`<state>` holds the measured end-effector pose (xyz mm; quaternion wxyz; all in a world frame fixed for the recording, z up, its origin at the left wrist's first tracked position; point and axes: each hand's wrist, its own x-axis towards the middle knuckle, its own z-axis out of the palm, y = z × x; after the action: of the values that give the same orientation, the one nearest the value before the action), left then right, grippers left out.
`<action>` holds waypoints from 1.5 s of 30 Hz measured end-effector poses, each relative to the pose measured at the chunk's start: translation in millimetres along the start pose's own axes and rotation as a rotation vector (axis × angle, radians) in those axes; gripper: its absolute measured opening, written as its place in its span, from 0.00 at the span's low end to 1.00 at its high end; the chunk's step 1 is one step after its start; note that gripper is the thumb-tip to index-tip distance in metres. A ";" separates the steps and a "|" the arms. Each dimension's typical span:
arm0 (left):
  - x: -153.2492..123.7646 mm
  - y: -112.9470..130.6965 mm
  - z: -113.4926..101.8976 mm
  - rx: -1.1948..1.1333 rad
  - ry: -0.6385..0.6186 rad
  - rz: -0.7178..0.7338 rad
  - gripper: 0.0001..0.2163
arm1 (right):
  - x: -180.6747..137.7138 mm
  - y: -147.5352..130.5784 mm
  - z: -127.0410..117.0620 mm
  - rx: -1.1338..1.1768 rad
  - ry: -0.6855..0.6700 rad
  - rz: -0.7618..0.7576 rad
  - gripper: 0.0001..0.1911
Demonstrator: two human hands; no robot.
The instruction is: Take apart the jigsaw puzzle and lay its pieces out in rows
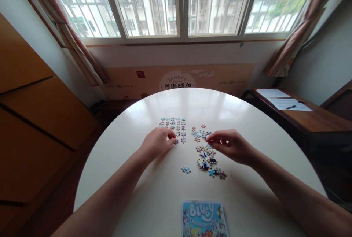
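Small jigsaw puzzle pieces (172,123) are laid out in spaced rows on the white round table (118,156). At the near edge of these rows, my left hand (158,141) has its fingers closed on a puzzle piece (176,141) at the tabletop. My hand and wrist hide part of the rows' left side. To the right lies a loose heap of mixed pieces (205,164). Over the heap's upper part is my right hand (232,145), thumb and fingers pinched together; whatever is between the tips is too small to make out.
Two or so light-blue pieces (186,170) lie apart, left of the heap. A blue puzzle box or booklet marked Bluey (204,219) lies at the near side. Beyond the table's right edge, a wooden desk (324,119) bears papers (287,104) and a pen (290,107).
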<state>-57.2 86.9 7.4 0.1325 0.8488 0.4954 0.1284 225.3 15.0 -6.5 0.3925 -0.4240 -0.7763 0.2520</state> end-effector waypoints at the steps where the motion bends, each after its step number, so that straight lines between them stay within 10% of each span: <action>1: -0.3 -0.2 0.0 0.006 -0.004 0.006 0.07 | 0.1 0.0 0.0 -0.001 -0.002 0.001 0.09; 23: 1.6 3.2 5.0 0.023 0.027 0.056 0.08 | 2.2 7.1 -10.2 -0.022 -0.005 0.038 0.11; 34: -2.4 20.0 7.8 -0.076 0.017 0.362 0.08 | 0.4 -0.2 -11.0 -0.068 -0.385 -0.045 0.11; 45: -13.0 37.3 16.4 -0.091 -0.154 0.576 0.07 | -2.1 -1.9 -30.1 -0.222 -0.442 -0.066 0.10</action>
<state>-27.6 56.2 4.1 0.1657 0.9548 0.2166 0.1181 249.9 13.9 11.0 0.1722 -0.3735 -0.8797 0.2386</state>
